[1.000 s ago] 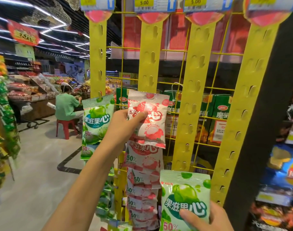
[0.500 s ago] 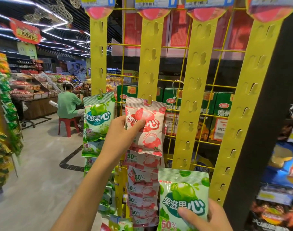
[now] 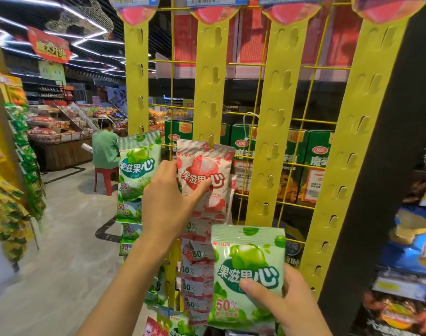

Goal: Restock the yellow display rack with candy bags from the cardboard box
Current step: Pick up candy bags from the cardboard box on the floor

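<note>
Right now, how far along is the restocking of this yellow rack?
Done: the two left strips carry bags up to mid-height. In hand: left hand pinches a pink bag at its hook; right hand holds a green bag. Left: the two right strips are bare.

The left hand covers the left edge of the pink bag. Most of its fingers are hidden behind the packet, and only the thumb lies plainly across the front. Whether the bag's top hole sits on the hook cannot be told. The column of pink bags below is partly masked by that wrist and by the green bag. The green bag hides the fingers of the right hand, which is itself cut off by the lower edge. The price tags run off the top and are unreadable. Hanging packets at left and crisp bags at right are blurred, and the crisp bags are cropped by the frame.
</note>
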Demonstrator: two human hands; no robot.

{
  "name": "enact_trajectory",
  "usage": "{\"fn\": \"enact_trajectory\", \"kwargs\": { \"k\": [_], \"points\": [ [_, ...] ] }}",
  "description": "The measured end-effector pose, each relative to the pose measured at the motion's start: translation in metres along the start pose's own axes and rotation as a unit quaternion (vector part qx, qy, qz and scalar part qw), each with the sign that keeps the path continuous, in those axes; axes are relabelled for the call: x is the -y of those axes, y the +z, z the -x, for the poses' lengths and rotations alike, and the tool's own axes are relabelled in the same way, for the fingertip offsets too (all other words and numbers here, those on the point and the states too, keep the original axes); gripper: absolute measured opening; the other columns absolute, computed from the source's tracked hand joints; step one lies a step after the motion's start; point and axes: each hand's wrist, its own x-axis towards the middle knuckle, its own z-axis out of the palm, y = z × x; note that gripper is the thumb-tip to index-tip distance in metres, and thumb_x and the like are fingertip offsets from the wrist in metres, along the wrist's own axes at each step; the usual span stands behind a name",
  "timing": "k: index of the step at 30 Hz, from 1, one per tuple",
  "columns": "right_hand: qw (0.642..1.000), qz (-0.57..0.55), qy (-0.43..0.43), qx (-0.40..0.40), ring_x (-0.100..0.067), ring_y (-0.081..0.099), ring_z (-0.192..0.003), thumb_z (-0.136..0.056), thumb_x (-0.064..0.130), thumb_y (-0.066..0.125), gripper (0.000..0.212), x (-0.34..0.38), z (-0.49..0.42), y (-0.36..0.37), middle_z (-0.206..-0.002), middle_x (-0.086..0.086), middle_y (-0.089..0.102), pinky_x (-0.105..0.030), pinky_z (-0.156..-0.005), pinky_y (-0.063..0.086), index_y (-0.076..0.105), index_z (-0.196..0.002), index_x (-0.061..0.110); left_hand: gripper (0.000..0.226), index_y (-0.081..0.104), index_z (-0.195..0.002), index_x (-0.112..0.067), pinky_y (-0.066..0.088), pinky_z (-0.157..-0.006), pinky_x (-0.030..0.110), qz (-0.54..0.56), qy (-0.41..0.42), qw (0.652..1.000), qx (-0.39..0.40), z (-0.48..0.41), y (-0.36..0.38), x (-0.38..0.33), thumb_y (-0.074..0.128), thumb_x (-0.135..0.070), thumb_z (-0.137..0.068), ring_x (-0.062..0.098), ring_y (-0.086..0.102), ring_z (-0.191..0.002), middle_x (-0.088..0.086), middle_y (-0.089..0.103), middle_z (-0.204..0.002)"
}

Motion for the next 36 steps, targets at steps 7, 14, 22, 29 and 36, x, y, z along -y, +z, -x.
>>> {"fn": "enact_trajectory", "kwargs": {
  "k": [7,14,22,29,36],
  "points": [
    [0.997,-0.002,-0.070,0.015,-0.015,0.075,-0.087,-0.071,0.019,0.081,0.035,0.034,-0.023,0.024,-0.094,0.002,0.078,-0.029,-0.071,0.061,0.069,-0.104,0.017,0.082,0.048,-0.140,-0.016,0.051,-0.085,0.032,-0.016,-0.016,1.000,0.021,-0.005,-0.010,0.013,0.069,-0.063,-0.075,0.013,0.056,-0.102,-0.002,0.054,-0.119],
    [0.992,0.016,-0.122,-0.026,-0.005,0.074,-0.081,-0.074,0.012,0.080,0.033,0.055,-0.041,0.062,-0.091,0.009,0.078,-0.017,-0.063,0.056,0.068,-0.102,0.021,0.044,0.061,-0.126,-0.024,0.043,-0.065,0.016,0.044,0.066,0.997,-0.002,-0.030,-0.033,0.039,0.071,-0.039,-0.086,0.002,0.054,-0.074,-0.009,0.054,-0.105],
    [0.976,0.052,-0.200,-0.073,-0.004,0.073,-0.083,-0.072,0.017,0.081,0.036,0.079,-0.063,0.129,-0.091,0.012,0.077,-0.018,-0.066,0.057,0.064,-0.101,0.030,0.016,0.067,-0.105,-0.016,0.049,-0.070,0.022,0.115,0.132,0.982,-0.072,-0.105,-0.072,0.096,0.057,-0.017,-0.092,0.011,0.058,-0.081,-0.003,0.057,-0.099],
    [0.955,0.090,-0.255,-0.119,-0.005,0.072,-0.091,-0.075,0.020,0.082,0.046,0.102,-0.084,0.163,-0.099,0.014,0.074,-0.024,-0.077,0.060,0.059,-0.111,0.037,0.038,0.066,-0.115,-0.021,0.042,-0.086,0.016,0.173,0.138,0.974,-0.055,-0.172,-0.079,0.106,0.044,-0.002,-0.091,0.006,0.054,-0.098,0.002,0.057,-0.116],
    [0.924,0.132,-0.322,-0.157,-0.003,0.070,-0.099,-0.077,0.017,0.083,0.077,0.132,-0.111,0.183,-0.115,0.012,0.068,-0.034,-0.085,0.061,0.040,-0.136,0.041,0.029,0.064,-0.118,-0.021,0.041,-0.074,0.001,0.212,0.150,0.965,-0.027,-0.197,-0.080,0.095,0.053,-0.008,-0.095,-0.010,0.054,-0.083,-0.002,0.059,-0.117]
  ]
}}
